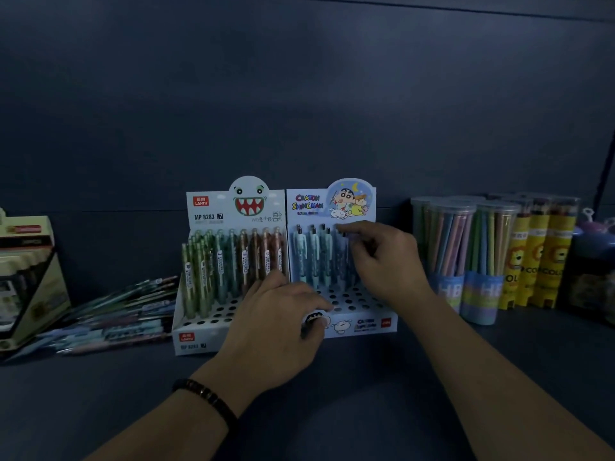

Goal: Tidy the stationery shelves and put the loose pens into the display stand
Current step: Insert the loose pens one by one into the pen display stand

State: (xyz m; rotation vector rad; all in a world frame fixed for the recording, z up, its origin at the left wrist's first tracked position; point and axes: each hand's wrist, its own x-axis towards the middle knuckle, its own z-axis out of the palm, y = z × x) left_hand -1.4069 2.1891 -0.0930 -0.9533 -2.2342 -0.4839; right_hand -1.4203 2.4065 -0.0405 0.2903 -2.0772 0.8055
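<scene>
Two pen display stands sit side by side on the dark shelf. The left stand [213, 211] has a monster face and holds green and brown pens. The right cartoon stand [366, 322] holds several pale blue pens at its back and shows many vacant holes. My right hand [382, 261] pinches the top of a pale pen [344, 247] standing in the back row of that stand. My left hand [283, 314], with a bead bracelet at the wrist, rests on the front of the cartoon stand with fingers bent over its edge. A heap of loose pens [123, 311] lies left of the stands.
A tilted cream display box [26, 277] stands at far left. Clear tubs of pastel pencils [466, 254] and yellow coloured-pencil tubes [539, 257] stand at right, with a dark round container [592, 271] beyond. The shelf's back wall rises behind everything.
</scene>
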